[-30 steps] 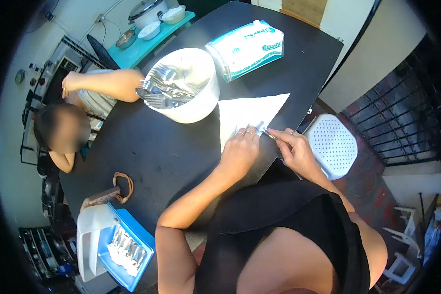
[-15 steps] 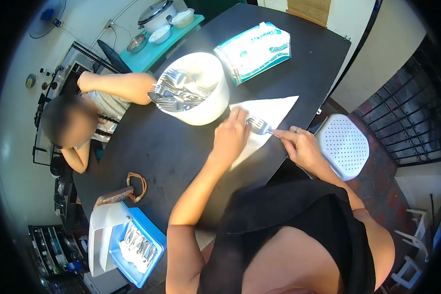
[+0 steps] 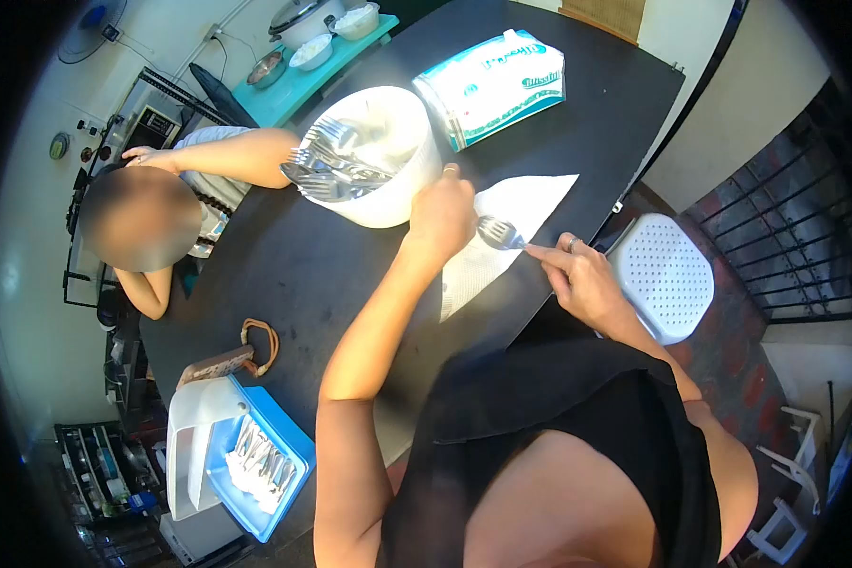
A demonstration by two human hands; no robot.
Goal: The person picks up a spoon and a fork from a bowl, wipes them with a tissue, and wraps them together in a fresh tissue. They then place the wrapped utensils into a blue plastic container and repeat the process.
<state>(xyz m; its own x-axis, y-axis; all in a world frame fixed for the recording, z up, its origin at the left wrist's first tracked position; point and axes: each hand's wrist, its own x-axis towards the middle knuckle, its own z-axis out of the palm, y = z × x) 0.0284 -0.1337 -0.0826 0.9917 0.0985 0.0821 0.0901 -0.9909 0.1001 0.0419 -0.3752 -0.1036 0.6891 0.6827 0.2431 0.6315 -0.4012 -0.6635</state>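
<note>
A fork (image 3: 502, 235) lies over a white paper napkin (image 3: 530, 204), its handle end pinched in my right hand (image 3: 585, 279). A rounded spoon bowl seems to sit under the tines, but I cannot be sure. My left hand (image 3: 443, 216) is curled closed at the napkin's left edge, beside the white bucket (image 3: 417, 189); what its fingers hold, if anything, is hidden. Inside the bucket, several metal forks and spoons (image 3: 336, 170) lean to the left side.
A tissue pack (image 3: 492, 87) lies behind the napkin on the dark table (image 3: 350, 284). A blue bin (image 3: 298, 445) of wrapped cutlery (image 3: 260, 464) stands front left, near a strapped brown object (image 3: 216, 367). Another person (image 3: 227, 151) leans at the left edge. A white stool (image 3: 663, 275) stands right.
My left hand has shifted slightly up and left from beside the fork, its fingers now curled. My right hand still holds the fork in nearly the same place. The other person's hand and head have moved slightly.
</note>
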